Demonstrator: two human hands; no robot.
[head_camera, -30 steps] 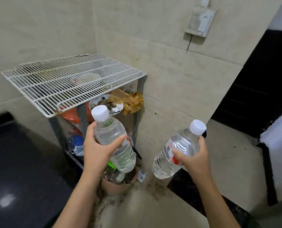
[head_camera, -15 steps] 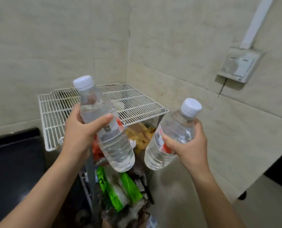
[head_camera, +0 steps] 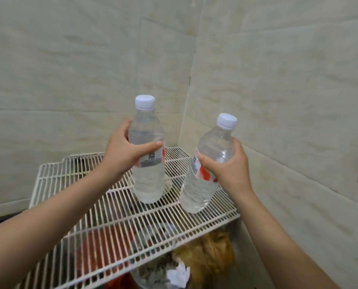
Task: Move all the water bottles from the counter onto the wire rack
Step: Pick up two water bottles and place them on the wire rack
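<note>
Two clear plastic water bottles with white screw caps and red-and-white labels are what I am carrying, one in each hand, both over the white wire rack (head_camera: 115, 222). My left hand (head_camera: 122, 155) is wrapped round the middle of the left bottle (head_camera: 148, 184), thumb across the front over the label. That bottle stands upright with its base right at the wires near the middle of the shelf; I cannot tell whether it rests on them or hangs just above. My right hand (head_camera: 226, 170) clasps the right bottle (head_camera: 194, 192) round its upper body. It is tilted, cap leaning right, with its base low over the right part of the rack, close to the front edge.

I judge the task well along for this pair: both are at the rack but neither is let go. Setting them down and releasing them is left. Whether more bottles wait on the counter is not shown.

The rack's top is a grid of thin parallel wires, otherwise bare, in a corner of pale tiled walls (head_camera: 69, 80). Through the wires I see clutter below: something red (head_camera: 107, 243), an orange-brown bundle (head_camera: 211, 253) and crumpled white paper (head_camera: 179, 276).
</note>
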